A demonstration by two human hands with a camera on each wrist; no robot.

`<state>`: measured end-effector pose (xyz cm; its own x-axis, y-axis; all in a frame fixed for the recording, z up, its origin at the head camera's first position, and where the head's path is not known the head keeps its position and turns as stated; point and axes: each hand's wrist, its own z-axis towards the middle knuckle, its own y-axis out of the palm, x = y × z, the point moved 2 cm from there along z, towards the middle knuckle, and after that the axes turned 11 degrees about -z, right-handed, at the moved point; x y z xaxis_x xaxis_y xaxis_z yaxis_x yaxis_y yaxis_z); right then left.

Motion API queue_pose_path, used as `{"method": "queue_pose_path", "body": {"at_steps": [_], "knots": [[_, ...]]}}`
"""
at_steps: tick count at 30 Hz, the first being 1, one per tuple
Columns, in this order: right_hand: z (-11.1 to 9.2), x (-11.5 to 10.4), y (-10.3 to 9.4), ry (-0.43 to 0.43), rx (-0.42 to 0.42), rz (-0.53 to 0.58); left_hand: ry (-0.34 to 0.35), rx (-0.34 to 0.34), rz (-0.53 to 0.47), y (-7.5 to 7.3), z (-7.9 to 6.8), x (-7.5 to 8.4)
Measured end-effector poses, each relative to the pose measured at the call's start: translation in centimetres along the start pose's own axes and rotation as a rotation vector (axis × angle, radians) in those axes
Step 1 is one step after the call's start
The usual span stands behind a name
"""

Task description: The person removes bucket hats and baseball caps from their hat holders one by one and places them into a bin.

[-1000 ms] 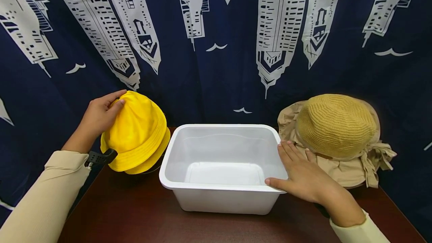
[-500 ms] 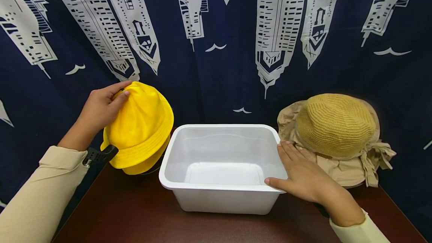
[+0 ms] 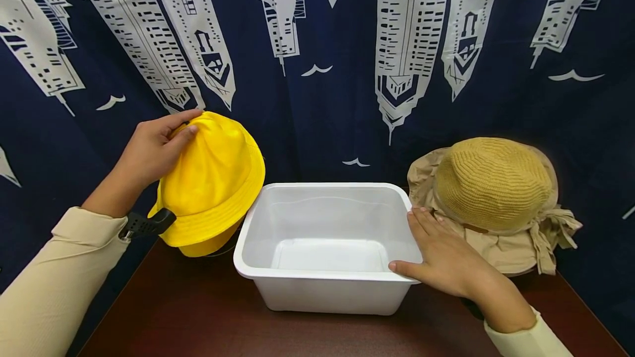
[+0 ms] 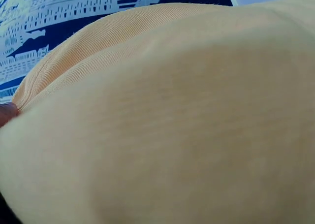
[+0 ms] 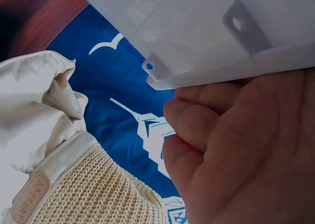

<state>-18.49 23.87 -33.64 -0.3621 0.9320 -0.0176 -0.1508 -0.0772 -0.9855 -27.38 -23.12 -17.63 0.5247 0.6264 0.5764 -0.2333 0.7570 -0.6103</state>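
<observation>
My left hand [image 3: 154, 147] pinches the crown of a yellow bucket hat [image 3: 218, 175] and holds it tilted, at the left of the head view. Under its brim shows more yellow fabric [image 3: 205, 248], which looks like a second hat. Pale fabric of the held hat [image 4: 172, 125] fills most of the left wrist view, with a fingertip at the left edge. My right hand [image 3: 448, 258] rests on the right rim of a white plastic bin [image 3: 327, 275], fingers extended and thumb at the front corner. The right wrist view shows my palm [image 5: 251, 145] beside the bin's outer wall [image 5: 187, 37].
Right of the bin lies a straw-coloured knitted hat [image 3: 496, 186] on a beige fabric hat with a tied bow [image 3: 555, 230]. Everything stands on a dark reddish-brown table [image 3: 198, 313]. A navy cloth with white building prints [image 3: 317, 114] hangs behind. A thin dark wire-like curve shows below the yellow fabric.
My left hand has lifted the upper yellow hat and shifted it slightly right, toward the bin. The yellow fabric beneath stays put. The right hand and the bin have not moved.
</observation>
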Motion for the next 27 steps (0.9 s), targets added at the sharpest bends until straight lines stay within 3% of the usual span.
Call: {"method": "queue_pose_path", "body": {"at_steps": [11, 24, 27], "knots": [[-0.1, 0.0, 0.1, -0.003, 0.006, 0.009, -0.016, -0.073, -0.076, 0.6, 0.9, 1.3], [-0.1, 0.0, 0.2, -0.007, 0.011, 0.013, 0.064, -0.112, -0.122, 2.4, 1.3, 3.1], [-0.1, 0.0, 0.2, -0.008, 0.014, 0.011, 0.112, -0.129, -0.134, 3.1, 1.6, 3.3]]}}
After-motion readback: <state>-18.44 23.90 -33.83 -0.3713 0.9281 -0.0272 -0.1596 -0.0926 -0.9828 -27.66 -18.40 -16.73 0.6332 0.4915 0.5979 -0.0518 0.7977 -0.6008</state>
